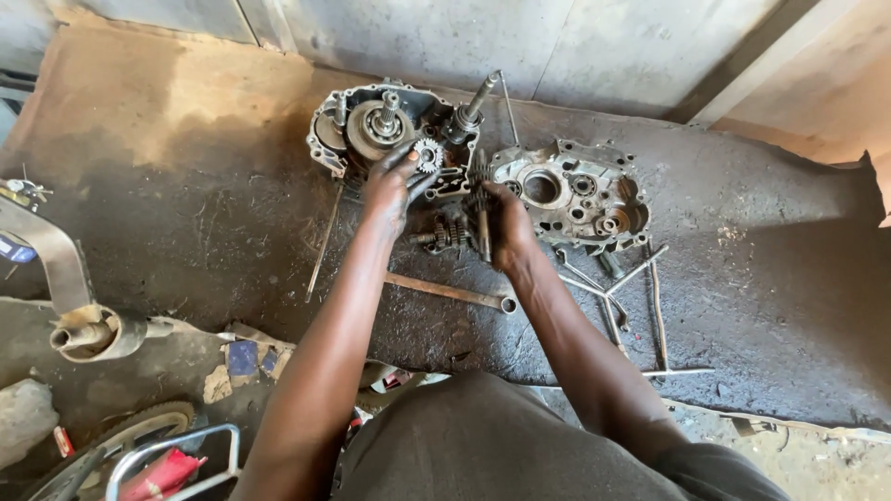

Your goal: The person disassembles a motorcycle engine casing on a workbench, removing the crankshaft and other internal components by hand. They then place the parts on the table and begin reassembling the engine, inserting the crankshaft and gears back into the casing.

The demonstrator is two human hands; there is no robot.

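An open engine crankcase half [362, 130] with gears and shafts inside lies on a dark oily mat. My left hand [394, 186] rests on its lower edge, fingers touching a small toothed gear [428, 154] in the case. My right hand [508, 227] grips a gear shaft [482, 209] held upright just below the case. A second gear cluster [445, 234] lies on the mat between my hands. The other crankcase half [575, 195] lies to the right of my right hand.
A long flat spanner [450, 292] lies below my hands. Several thin rods and T-handle tools [631, 297] are spread at the right. An exhaust pipe [74, 315] sits at the left, a tyre [139, 431] at bottom left, walls behind.
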